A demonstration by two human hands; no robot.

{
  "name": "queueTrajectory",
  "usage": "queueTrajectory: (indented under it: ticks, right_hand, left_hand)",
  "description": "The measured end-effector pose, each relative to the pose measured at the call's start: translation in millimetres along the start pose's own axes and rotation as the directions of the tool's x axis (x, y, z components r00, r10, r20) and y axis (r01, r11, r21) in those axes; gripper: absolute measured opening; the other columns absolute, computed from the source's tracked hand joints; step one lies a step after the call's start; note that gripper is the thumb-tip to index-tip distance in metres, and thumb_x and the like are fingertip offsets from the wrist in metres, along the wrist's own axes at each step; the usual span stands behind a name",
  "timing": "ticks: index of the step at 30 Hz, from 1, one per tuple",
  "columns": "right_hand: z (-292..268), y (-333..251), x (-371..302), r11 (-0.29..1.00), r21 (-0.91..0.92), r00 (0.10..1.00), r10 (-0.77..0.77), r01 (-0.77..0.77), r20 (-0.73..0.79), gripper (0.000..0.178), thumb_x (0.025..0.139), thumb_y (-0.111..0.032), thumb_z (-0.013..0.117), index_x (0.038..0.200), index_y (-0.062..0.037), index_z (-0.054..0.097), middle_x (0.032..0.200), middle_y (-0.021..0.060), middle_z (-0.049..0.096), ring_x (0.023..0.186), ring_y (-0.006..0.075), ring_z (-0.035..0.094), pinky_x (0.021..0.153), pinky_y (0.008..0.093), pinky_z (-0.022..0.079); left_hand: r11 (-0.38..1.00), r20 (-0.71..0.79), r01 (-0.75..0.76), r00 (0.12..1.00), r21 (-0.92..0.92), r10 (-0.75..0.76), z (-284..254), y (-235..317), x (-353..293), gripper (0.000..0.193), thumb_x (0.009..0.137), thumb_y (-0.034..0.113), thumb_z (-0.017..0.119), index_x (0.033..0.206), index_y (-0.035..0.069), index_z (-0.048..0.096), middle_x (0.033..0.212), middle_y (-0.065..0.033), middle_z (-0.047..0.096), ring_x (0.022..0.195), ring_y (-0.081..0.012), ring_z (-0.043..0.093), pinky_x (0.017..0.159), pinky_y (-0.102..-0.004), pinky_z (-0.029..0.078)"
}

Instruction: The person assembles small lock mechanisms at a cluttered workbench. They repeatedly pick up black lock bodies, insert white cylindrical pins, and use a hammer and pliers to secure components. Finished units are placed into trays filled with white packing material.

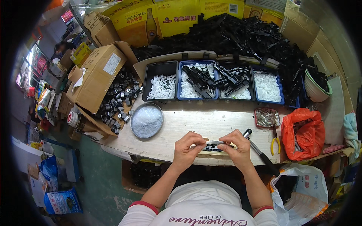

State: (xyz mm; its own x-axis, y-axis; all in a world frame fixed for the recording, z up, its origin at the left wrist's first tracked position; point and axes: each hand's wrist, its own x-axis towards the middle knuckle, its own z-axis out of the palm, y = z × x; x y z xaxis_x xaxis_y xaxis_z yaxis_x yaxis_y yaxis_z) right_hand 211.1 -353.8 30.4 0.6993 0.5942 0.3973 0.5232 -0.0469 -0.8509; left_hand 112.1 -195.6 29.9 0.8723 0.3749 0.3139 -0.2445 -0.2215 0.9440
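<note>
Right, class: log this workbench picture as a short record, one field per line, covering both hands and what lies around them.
Left hand: pinches one end of the small black part
Right hand: pinches its other end
Surface: pale wooden bench
Left of hands: round metal dish of clear bits
Behind: trays of white and black pieces
Right: yellow-handled pliers, orange bag

We see a bare strip of wooden bench (pixel 211 120) across the middle of the frame, open between the round metal dish (pixel 146 120) at left and the small tray of metal bits (pixel 266 117) at right. Above it, a row of trays (pixel 215 81) closes the way. The orange bag (pixel 303 132) and pliers (pixel 275 140) block the right; cardboard boxes (pixel 98 75) crowd the upper left.
</note>
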Motion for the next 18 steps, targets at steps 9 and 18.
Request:
queueTrajectory:
  ticks: [9,18]
  right_hand:
    - [-6,3,-4,0.996,0.077,0.993,0.027,-0.036,0.114,0.023,0.062,0.003,0.070,0.084,-0.0035,0.065,0.073,0.0045,0.058,0.068,0.0140,0.051,0.059,0.0246,0.041]
    - [-37,13,-22,0.989,-0.143,0.989,0.064,-0.045,0.135,0.017,0.065,-0.001,0.066,0.082,-0.0035,0.064,0.074,0.0066,0.058,0.071,0.0212,0.053,0.069,0.0317,0.037]
  left_hand:
    - [0.987,0.154,-0.146,0.979,0.069,0.134,6,-5,2,0.021,0.067,-0.013,0.060,0.082,0.001,0.060,0.079,-0.0064,0.059,0.070,-0.0134,0.055,0.055,-0.0235,0.045]
    - [0.904,0.172,-0.164,0.980,0.394,0.103,19,-17,-6,0.025,0.065,0.002,0.069,0.088,0.006,0.062,0.090,-0.0043,0.059,0.091,-0.0223,0.052,0.078,-0.0312,0.034]
